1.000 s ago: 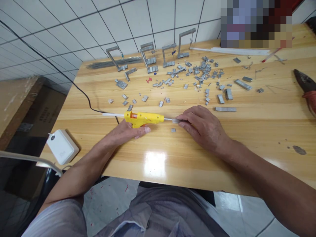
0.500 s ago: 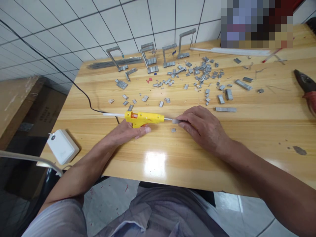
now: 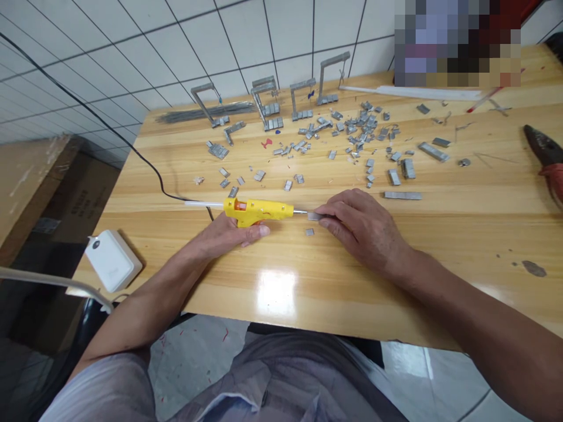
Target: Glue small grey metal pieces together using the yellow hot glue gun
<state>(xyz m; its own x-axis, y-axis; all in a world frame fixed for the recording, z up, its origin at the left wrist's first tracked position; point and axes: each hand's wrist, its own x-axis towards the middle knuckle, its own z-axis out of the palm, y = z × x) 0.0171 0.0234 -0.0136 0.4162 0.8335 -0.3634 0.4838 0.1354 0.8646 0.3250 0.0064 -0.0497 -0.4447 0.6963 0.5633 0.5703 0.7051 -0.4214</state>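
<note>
My left hand [image 3: 241,232] is closed around the handle of a yellow glue gun [image 3: 268,210]. A white glue stick [image 3: 204,204] pokes out of its back end. The gun points right, and its metal nozzle meets the end of a small strip of grey staples [image 3: 314,216]. My right hand [image 3: 360,225] pinches that strip between thumb and fingers, which cover its right part. Just below the strip, a short grey staple piece [image 3: 310,232] lies on the wooden table [image 3: 343,293].
Several small staple-built frames [image 3: 301,99] stand along the tiled wall. Loose staple pieces [image 3: 360,126] are scattered in front of them. A white box-like device [image 3: 113,261] sits at the left edge, pliers [image 3: 545,152] at the right. A black cable [image 3: 141,155] runs down from upper left.
</note>
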